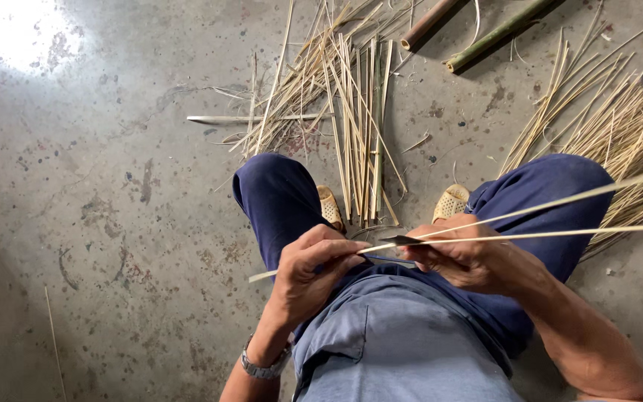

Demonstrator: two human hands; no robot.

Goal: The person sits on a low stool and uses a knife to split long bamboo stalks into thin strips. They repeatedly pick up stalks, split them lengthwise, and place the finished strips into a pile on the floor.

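Note:
I sit over a concrete floor in dark blue trousers. My left hand [312,269] grips the near end of a thin bamboo strip [530,223], whose tail sticks out to the left below my fist. My right hand [461,257] holds a small dark knife blade [400,240] set into the strip's end. To the right of the blade the strip parts into two thin slivers that run off toward the right edge. A metal watch [263,366] is on my left wrist.
A bundle of split bamboo strips [359,126] lies on the floor ahead between my sandalled feet [452,201]. Another heap of strips [619,126] spreads at the right. Two round bamboo poles [485,41] lie at the top. A loose sliver [53,339] rests at the lower left.

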